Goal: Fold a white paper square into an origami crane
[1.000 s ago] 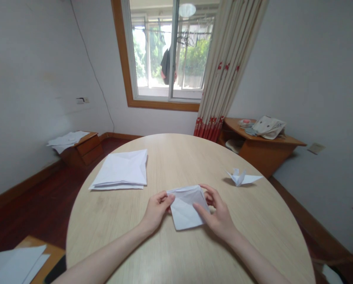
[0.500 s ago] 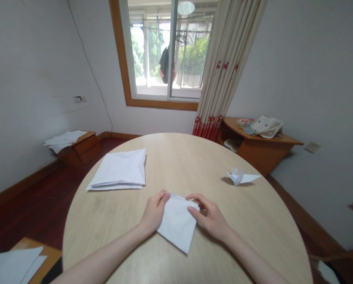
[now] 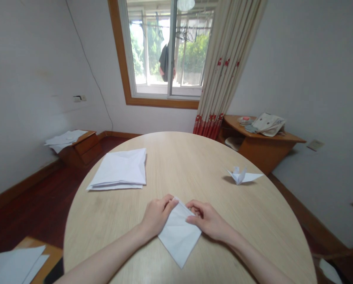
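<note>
A folded white sheet of paper [image 3: 180,236] lies on the round table in front of me, turned like a diamond with one corner pointing towards me. My left hand [image 3: 158,215] grips its upper left edge, thumb on top near the far corner. On the upper right edge, my right hand [image 3: 207,219] pinches the paper between thumb and fingers. The undersides of the folds are hidden. To the right stands a folded paper crane [image 3: 239,176]. A stack of white paper sheets [image 3: 120,169] rests on the left of the table.
The round wooden table [image 3: 176,157] has a curved edge. More white paper [image 3: 13,264] lies on a low surface at lower left, and papers [image 3: 67,137] cover a small cabinet by the wall. A corner shelf [image 3: 271,152] with a cloth bag [image 3: 268,124] stands behind right.
The folded paper has turned so that its near corner points more directly towards me and sits lower. Both hands have shifted slightly with it and still hold its upper edges.
</note>
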Demonstrator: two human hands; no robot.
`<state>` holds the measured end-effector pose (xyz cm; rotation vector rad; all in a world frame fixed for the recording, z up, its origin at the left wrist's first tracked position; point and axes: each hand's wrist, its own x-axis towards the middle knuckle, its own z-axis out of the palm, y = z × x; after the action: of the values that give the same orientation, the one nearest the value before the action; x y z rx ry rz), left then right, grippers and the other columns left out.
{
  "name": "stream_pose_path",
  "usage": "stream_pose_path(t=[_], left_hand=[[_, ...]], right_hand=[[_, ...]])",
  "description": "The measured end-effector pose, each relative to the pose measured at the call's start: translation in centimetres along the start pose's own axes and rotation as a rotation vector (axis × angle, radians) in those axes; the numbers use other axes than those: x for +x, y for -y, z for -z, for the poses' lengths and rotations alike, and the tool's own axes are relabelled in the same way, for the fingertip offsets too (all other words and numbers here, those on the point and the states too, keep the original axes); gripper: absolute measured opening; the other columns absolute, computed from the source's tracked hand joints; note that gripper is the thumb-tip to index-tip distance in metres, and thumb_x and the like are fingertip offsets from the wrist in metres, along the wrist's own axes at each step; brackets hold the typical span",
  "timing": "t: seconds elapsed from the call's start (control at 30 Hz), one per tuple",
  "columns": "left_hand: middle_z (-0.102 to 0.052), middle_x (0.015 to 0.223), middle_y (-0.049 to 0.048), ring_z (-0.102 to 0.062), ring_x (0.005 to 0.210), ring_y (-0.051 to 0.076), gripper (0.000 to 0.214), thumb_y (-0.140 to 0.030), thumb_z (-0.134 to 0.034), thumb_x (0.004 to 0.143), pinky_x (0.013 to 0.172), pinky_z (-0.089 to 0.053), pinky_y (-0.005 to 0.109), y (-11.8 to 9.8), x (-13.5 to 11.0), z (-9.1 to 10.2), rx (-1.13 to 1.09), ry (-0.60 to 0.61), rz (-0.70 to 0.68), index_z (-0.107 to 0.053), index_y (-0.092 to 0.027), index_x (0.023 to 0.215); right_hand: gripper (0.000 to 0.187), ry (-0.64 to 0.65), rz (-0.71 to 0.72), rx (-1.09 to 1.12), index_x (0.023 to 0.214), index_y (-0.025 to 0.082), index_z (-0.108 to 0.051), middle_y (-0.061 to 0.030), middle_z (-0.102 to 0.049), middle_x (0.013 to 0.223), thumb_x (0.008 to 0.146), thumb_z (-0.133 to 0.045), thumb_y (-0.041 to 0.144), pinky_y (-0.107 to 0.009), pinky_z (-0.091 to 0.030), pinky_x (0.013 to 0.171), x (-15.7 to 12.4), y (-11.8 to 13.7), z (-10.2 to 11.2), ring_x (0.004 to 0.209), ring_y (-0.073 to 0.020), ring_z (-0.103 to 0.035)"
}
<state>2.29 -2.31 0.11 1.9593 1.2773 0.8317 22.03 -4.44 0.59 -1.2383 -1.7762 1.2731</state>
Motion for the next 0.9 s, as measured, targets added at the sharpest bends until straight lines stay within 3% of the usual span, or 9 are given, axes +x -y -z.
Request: stream_pose_path(t=[0.2, 0.43, 0.67, 0.9], left_hand=[[-0.058, 0.061, -0.0012, -0.053, 0.057, 0.015, 0.036, -0.049, -0.045, 0.089, 0.056, -0.033, 0.023, 0.5, 0.2, 0.2, -0.050, -0.097, -0.009, -0.060, -0.018, 0.076], [-0.053, 0.053, -0.0051, -0.050, 0.044, 0.011, 0.043, -0.060, -0.062, 0.075, 0.043, -0.036, 0.019, 0.4, 0.8, -0.1, -0.679, -0.148, 0.120, -0.051, -0.018, 0.077], [-0.056, 0.051, -0.0034, -0.050, 0.046, 0.010, 0.051, -0.062, -0.073, 0.062, 0.047, -0.037, 0.019, 0.7, 1.3, -0.2, -0.817, -0.296, 0.195, -0.048, -0.017, 0.064], [-0.049, 0.048, -0.0066, -0.044, 0.043, 0.009, 0.050, -0.060, -0.074, 0.061, 0.044, -0.030, 0.018, 0.7, 1.4, 0.3, -0.774, -0.321, 0.168, -0.049, -0.017, 0.061]], right_hand=[[0.033, -0.087, 0.059, 0.107, 0.083, 0.020, -0.054, 0.0049, -0.046, 0.062, 0.079, -0.062, 0.052, -0.023, -0.029, 0.050, 0.2, -0.6, 0.2, 0.055, -0.0112, -0.041], [0.044, -0.264, 0.082, 0.291, 0.082, 0.021, -0.049, 0.0033, -0.054, 0.066, 0.074, -0.065, 0.061, -0.022, -0.032, 0.051, 0.7, -1.3, 0.6, 0.055, -0.0115, -0.047], [0.042, -0.119, 0.072, 0.249, 0.084, 0.021, -0.047, 0.0017, -0.059, 0.071, 0.076, -0.065, 0.058, -0.024, -0.037, 0.055, 0.3, -0.7, 0.5, 0.062, -0.0136, -0.054], [0.046, -0.008, 0.122, 0.137, 0.105, 0.020, -0.053, -0.0043, -0.064, 0.090, 0.078, -0.063, 0.055, -0.025, -0.039, 0.058, 0.1, -0.3, 0.4, 0.072, -0.0164, -0.056]])
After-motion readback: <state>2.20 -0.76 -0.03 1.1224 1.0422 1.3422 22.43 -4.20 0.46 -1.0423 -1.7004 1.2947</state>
